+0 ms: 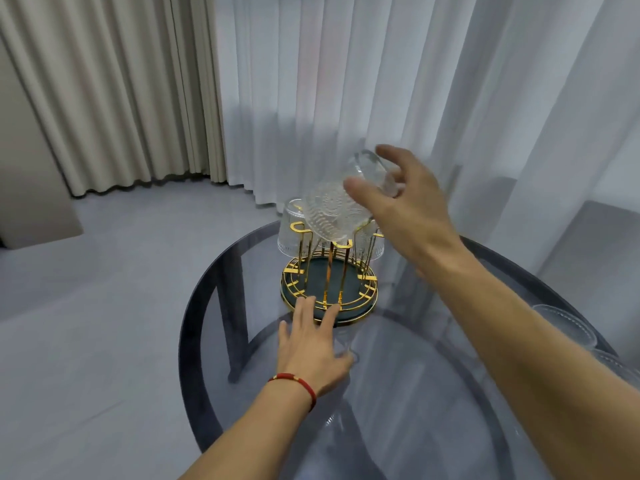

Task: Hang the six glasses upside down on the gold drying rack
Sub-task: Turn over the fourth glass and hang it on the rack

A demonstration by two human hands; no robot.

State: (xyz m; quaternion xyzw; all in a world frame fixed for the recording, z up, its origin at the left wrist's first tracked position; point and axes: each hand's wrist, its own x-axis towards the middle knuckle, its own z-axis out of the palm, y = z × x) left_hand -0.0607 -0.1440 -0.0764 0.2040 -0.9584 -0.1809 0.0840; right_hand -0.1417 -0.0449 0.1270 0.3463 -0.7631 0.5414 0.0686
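The gold drying rack point(328, 289) with a dark green base stands on the round glass table. A clear ribbed glass point(334, 213) is tilted mouth-down over the rack's front prongs, and my right hand point(403, 199) grips its base end. One glass point(289, 230) hangs upside down on the rack's left side, another glass point(375, 247) on its right side, partly hidden by my right hand. My left hand point(311, 344) lies flat, fingers spread, with its fingertips on the rack's front rim. More glasses point(568, 323) stand at the table's right edge.
The smoked glass table point(242, 341) has a dark frame underneath. White sheer curtains point(381, 81) hang close behind it, beige curtains point(104, 81) to the left. Grey floor point(104, 289) lies to the left of the table.
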